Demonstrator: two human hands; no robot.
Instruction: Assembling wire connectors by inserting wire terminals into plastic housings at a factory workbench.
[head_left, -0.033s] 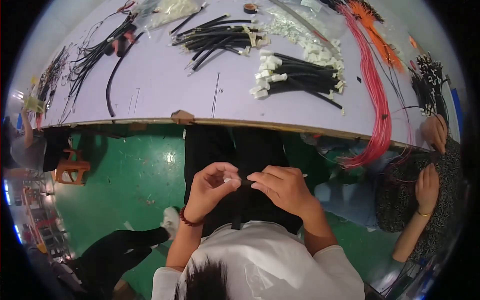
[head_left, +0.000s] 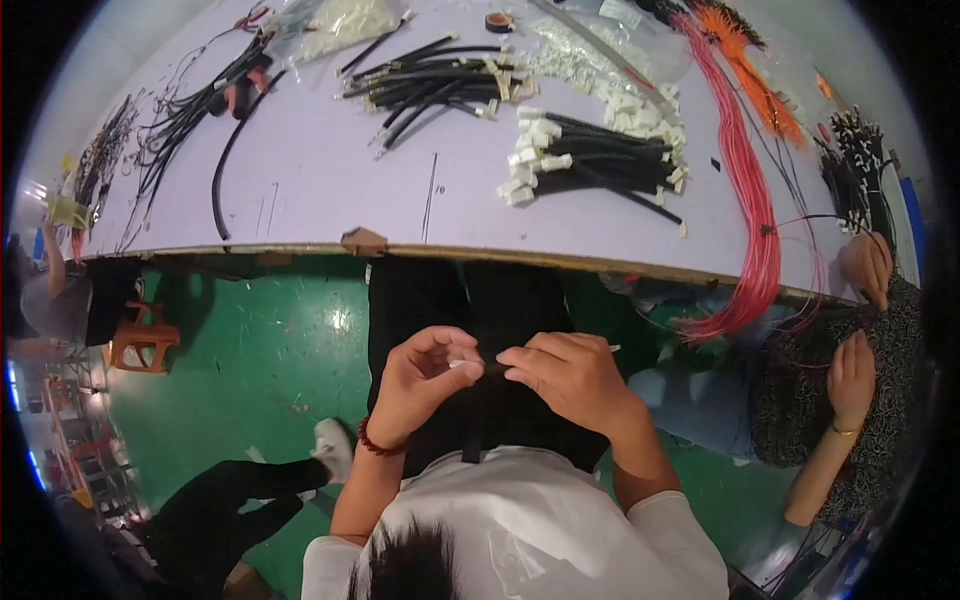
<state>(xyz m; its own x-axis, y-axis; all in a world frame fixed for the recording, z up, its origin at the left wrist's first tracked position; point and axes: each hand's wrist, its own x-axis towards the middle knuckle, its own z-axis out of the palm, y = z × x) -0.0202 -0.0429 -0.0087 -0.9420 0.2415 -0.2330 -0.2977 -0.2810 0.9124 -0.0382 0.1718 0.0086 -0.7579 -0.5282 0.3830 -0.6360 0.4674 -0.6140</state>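
Above my lap, my left hand [head_left: 418,385] pinches a small white connector [head_left: 457,365] between thumb and fingers. A short black sleeved cable [head_left: 492,370] runs from it across to my right hand [head_left: 568,378], whose fingers are closed around it. Most of the cable is hidden in that hand; a pale tip [head_left: 615,348] pokes out past the knuckles. On the table beyond lies a stack of similar black cables [head_left: 610,150] with white connectors. Left of it is a looser pile of black cables [head_left: 430,80] with pale ends.
The table edge [head_left: 480,248] runs just beyond my hands. Loose white connectors [head_left: 590,65], a tape roll [head_left: 499,22], a bag of pale parts [head_left: 350,25] and pink wires [head_left: 745,200] lie on it. A co-worker's hand [head_left: 853,380] is at the right; a stool [head_left: 143,337] stands left.
My hands keep the same grip and place. At the lower left, another person's shoe has shifted slightly left.
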